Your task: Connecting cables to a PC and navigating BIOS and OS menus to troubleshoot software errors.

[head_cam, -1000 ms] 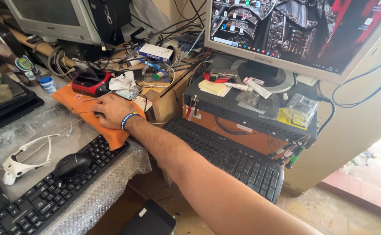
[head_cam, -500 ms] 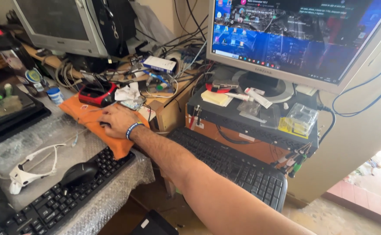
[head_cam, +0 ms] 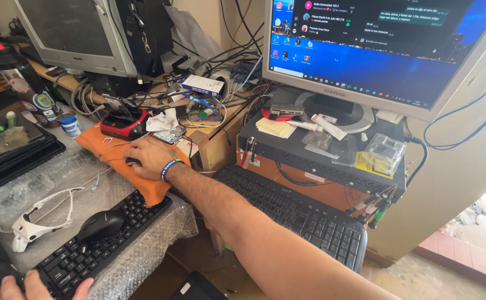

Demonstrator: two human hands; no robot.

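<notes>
While the right hand [head_cam: 145, 157] lies cupped over a small dark mouse [head_cam: 132, 161] on the orange cloth [head_cam: 155, 189] left of centre, it should slide gently, clear of the red device [head_cam: 121, 122] and cables above; the left hand [head_cam: 29, 286], fingers spread, touches the black keyboard [head_cam: 95, 244] at lower left.

The right hand [head_cam: 149, 157] has a dark blue wristband [head_cam: 169, 168] with pale lettering; the forearm is bare, with no sleeve.
</notes>
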